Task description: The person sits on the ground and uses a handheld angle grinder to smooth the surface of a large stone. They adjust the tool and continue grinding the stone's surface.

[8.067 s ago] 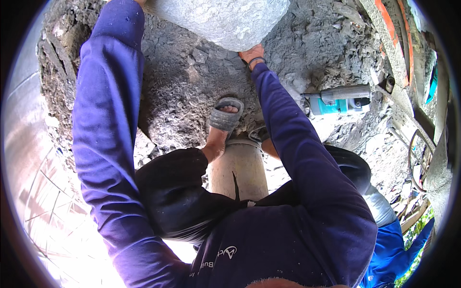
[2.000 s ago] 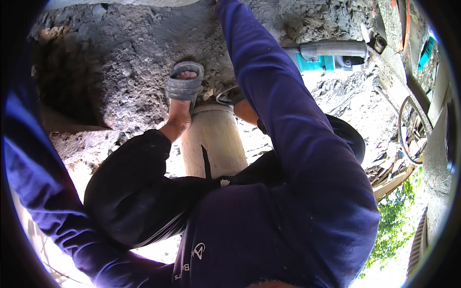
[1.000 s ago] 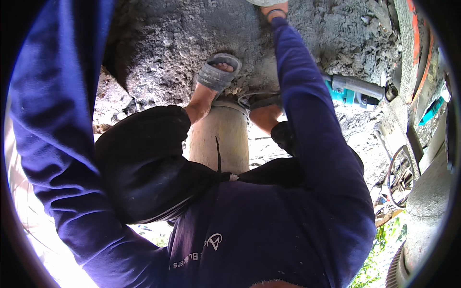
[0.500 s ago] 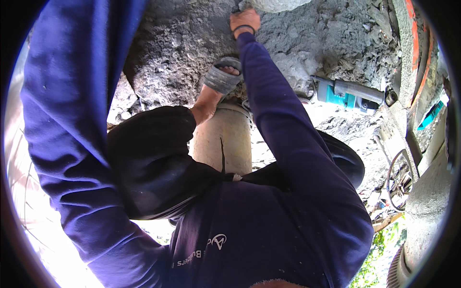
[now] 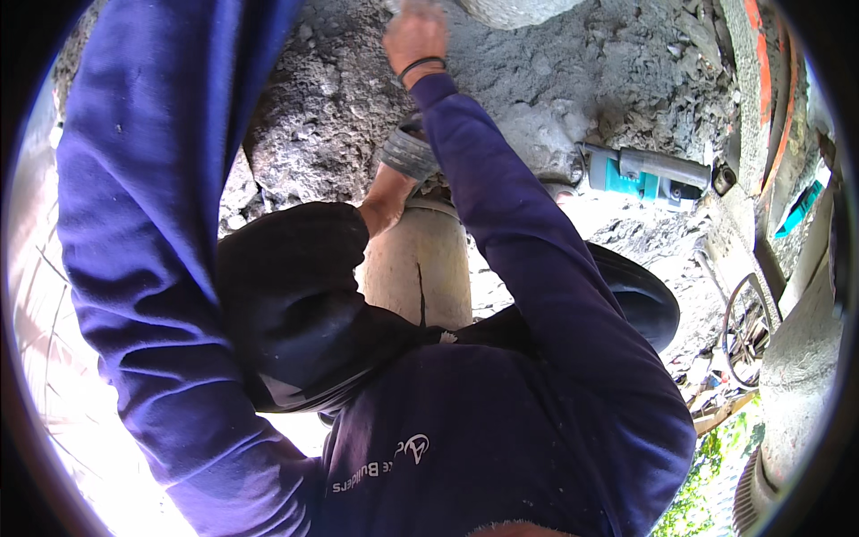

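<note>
My right hand (image 5: pixel 416 40) reaches to the top of the view, over rough grey rock or crumbled concrete (image 5: pixel 528 76). Its fingers look curled and slightly smeared by motion; whatever they grip is hidden at the frame's edge. A dark band circles that wrist. Just right of the hand lies a rounded pale stone or lump (image 5: pixel 514 11). My left arm, in a blue sleeve (image 5: pixel 152 224), runs out through the top left, so my left hand is outside the picture. My foot in a grey sandal (image 5: pixel 410 154) rests below the right hand.
A teal and grey power tool (image 5: pixel 646 173) lies on the rubble to the right. Between my legs stands a pale cylinder (image 5: pixel 416 264) with a dark crack-like line. Orange-marked straps or boards (image 5: pixel 763 80), a cable loop (image 5: pixel 729 331) and a thick grey pipe (image 5: pixel 801 385) line the right side.
My right hand has moved left across the grey surface, away from the pale lump. My left sleeve has shifted slightly right. The power tool lies where it was.
</note>
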Demonstrator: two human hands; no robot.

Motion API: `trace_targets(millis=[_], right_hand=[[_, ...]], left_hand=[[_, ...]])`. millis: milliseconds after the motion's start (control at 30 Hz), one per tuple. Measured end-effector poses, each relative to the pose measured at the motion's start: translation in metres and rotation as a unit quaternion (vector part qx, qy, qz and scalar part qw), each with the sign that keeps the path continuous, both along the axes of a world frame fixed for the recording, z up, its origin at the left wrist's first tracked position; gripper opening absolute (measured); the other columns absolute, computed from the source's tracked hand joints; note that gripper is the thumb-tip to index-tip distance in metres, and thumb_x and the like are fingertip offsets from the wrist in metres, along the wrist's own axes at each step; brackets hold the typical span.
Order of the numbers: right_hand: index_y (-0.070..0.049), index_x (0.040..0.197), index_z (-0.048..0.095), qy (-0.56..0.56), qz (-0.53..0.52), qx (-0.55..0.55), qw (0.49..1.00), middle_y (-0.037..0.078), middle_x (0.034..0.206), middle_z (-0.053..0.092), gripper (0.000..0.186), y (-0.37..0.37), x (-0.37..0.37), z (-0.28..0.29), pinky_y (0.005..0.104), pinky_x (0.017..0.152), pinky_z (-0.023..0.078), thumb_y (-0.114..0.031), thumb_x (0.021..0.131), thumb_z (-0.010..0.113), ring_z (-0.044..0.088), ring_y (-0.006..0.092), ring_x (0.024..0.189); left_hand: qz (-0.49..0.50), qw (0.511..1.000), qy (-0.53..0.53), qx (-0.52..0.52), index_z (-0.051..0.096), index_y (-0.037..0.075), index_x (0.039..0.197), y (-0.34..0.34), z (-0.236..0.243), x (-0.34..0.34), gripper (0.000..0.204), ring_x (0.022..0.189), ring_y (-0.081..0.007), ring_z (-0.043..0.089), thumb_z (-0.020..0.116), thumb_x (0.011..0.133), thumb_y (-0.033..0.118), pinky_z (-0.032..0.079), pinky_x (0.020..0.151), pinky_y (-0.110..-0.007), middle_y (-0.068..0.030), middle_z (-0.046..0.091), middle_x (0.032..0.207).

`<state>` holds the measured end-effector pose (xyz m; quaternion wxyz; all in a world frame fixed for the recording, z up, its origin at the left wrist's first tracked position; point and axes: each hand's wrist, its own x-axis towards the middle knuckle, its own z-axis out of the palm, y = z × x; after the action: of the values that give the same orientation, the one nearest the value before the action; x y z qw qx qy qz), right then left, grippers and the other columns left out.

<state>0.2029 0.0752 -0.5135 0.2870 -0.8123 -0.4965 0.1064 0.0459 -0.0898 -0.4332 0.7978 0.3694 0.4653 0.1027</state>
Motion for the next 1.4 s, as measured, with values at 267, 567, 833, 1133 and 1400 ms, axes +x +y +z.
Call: trace_targets(millis=[267,567,833,1133,1400], right_hand=[[0.001,0.138,0.047,0.111,-0.216,-0.133,0.961,0.020,0.108,0.070,0.067,0.023,-0.034,-0.024,0.0488,0.091,0.057,-0.018,0.081,0.078,0.070,0.0380,0.097],[-0.006,0.135,0.058,0.141,0.092,-0.198,0.966,0.021,0.112,0.073,0.054,-0.048,0.035,0.016,0.0486,0.091,0.060,-0.026,0.086,0.072,0.074,0.0345,0.100],[0.002,0.128,0.055,0.108,0.032,-0.377,0.919,0.022,0.111,0.071,0.056,-0.063,-0.006,0.045,0.0431,0.078,0.063,-0.028,0.086,0.074,0.076,0.0337,0.089],[0.002,0.122,0.054,0.260,-0.107,-0.258,0.924,0.021,0.094,0.074,0.054,-0.020,-0.142,0.058,0.0448,0.075,0.064,-0.026,0.082,0.077,0.076,0.0357,0.087],[0.002,0.124,0.053,0.285,0.090,-0.235,0.925,0.020,0.107,0.073,0.059,0.035,-0.120,0.085,0.0440,0.085,0.061,-0.025,0.079,0.081,0.074,0.0350,0.097]], left_hand=[[-0.008,1.000,-0.006,0.000,0.037,0.006,0.157,0.004,-0.001,-0.002,0.050,0.153,-0.0196,0.026,0.043,0.107,0.007,0.021,0.125,-0.032,-0.0062,0.033,0.163],[0.007,1.000,0.005,0.001,0.037,0.006,0.156,-0.004,0.004,-0.004,0.049,0.152,-0.0191,0.027,0.044,0.107,0.008,0.022,0.125,-0.032,-0.0057,0.034,0.163],[0.002,1.000,0.005,-0.005,0.038,0.006,0.156,-0.007,0.007,-0.008,0.049,0.151,-0.0186,0.028,0.045,0.108,0.008,0.023,0.125,-0.031,-0.0053,0.035,0.162],[-0.018,1.000,0.013,-0.005,0.039,0.006,0.155,-0.007,0.014,-0.009,0.048,0.151,-0.0180,0.030,0.045,0.108,0.009,0.024,0.124,-0.031,-0.0049,0.036,0.161],[-0.040,0.999,0.020,-0.003,0.040,0.006,0.155,-0.011,0.015,-0.011,0.048,0.150,-0.0175,0.031,0.046,0.108,0.010,0.025,0.124,-0.031,-0.0045,0.037,0.161]])
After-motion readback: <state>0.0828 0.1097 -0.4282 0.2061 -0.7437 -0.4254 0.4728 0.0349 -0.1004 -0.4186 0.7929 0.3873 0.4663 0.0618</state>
